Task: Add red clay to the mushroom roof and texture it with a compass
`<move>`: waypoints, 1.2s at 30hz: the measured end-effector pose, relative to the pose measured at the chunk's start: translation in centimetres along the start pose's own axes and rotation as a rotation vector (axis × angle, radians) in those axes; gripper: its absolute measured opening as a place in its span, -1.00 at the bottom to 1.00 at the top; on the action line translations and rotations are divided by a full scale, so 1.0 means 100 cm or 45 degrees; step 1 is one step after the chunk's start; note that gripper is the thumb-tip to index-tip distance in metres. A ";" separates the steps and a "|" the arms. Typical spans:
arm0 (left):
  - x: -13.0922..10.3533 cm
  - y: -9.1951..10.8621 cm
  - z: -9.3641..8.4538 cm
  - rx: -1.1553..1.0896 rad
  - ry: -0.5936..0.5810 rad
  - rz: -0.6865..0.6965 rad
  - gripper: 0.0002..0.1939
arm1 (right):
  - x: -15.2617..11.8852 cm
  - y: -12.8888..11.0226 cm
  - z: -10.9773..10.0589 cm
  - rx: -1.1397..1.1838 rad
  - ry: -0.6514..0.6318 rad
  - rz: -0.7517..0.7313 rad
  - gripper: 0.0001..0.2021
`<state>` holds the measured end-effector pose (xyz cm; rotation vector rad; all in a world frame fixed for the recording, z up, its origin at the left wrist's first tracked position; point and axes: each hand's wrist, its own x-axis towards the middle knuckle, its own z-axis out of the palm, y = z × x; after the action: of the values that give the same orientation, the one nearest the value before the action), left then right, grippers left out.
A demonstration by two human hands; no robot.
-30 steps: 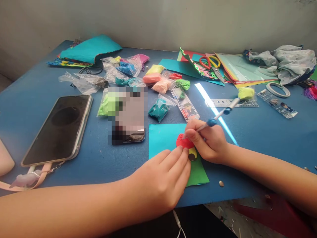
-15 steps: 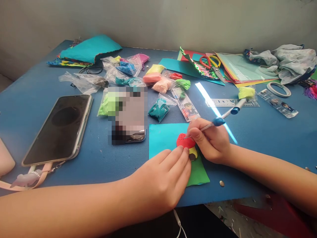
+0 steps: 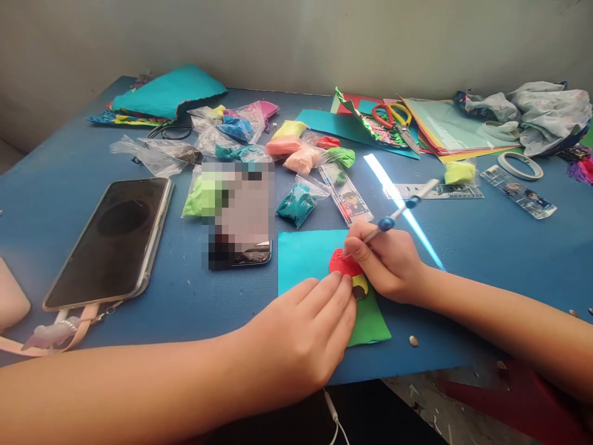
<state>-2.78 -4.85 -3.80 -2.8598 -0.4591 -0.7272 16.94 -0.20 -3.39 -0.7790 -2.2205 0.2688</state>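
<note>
1. Your red clay piece (image 3: 341, 264) sits on the blue-and-green card (image 3: 306, 250), close to the desk's (image 3: 231, 315) near edge. Its visible part is longest side to side, roughly along that edge; your fingers cover some of it.
2. Your white tool (image 3: 398, 215) meets the clay's dotted top. Its long axis slants: tip toward the near left corner, beaded end toward the far right.
3. Your right hand (image 3: 393, 262) has its fingers clamped on the tool, near the tip.
4. Your left hand (image 3: 301, 337) keeps its fingers together, tips touching the clay's near side. The thumb is hidden, so I cannot tell whether they pinch.
5. A yellow-and-brown piece (image 3: 360, 287) lies just beside the red one, nearer you.
6. Beyond the card, you have the teal clay bag (image 3: 296, 205) and, toward the far edge, the scissors (image 3: 403, 128).
7. A large phone (image 3: 109, 241) lies toward the left edge.
</note>
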 end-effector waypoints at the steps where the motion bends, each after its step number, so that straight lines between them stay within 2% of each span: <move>1: 0.000 0.000 0.000 -0.001 -0.003 0.000 -0.71 | 0.000 0.000 0.000 -0.006 -0.006 -0.003 -0.78; 4: -0.001 0.000 0.000 -0.001 -0.005 -0.003 -0.71 | 0.000 0.000 0.000 0.008 0.031 0.004 -0.80; 13: -0.001 0.000 0.000 -0.008 -0.025 0.006 -0.71 | 0.001 0.001 0.000 -0.024 -0.016 0.028 -0.74; 23: -0.001 0.000 0.000 -0.002 -0.006 -0.006 -0.70 | 0.000 0.000 0.000 -0.018 0.049 0.047 -0.77; 26: -0.001 0.000 0.000 -0.006 -0.022 -0.001 -0.71 | 0.000 0.000 -0.001 -0.055 -0.002 0.060 -0.76; 30: -0.001 0.000 0.000 -0.011 -0.014 -0.005 -0.71 | -0.001 0.000 -0.001 -0.061 0.061 0.074 -0.76; 33: -0.001 0.000 0.000 -0.012 -0.007 -0.005 -0.71 | -0.001 0.001 0.000 -0.094 0.007 0.088 -0.75; 36: -0.001 0.000 0.000 -0.008 0.005 -0.006 -0.71 | 0.000 0.001 0.000 -0.078 0.068 0.083 -0.76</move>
<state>-2.84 -4.89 -3.85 -2.8636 -0.4643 -0.7364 17.03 -0.09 -3.46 -0.8827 -2.1646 0.2102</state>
